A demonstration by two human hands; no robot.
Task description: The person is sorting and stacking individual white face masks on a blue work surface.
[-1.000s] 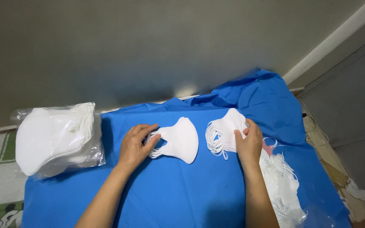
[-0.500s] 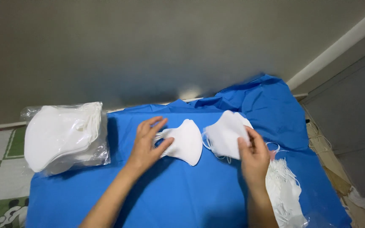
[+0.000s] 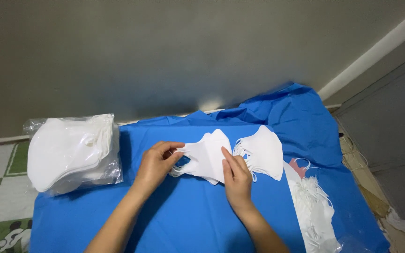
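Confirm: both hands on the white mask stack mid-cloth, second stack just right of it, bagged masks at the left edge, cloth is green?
Not quite: the cloth is blue, not green, as the head view shows. The rest stands: the left hand and right hand are both on the white mask stack, a second stack lies just right of it, and the bagged masks sit at the left edge.
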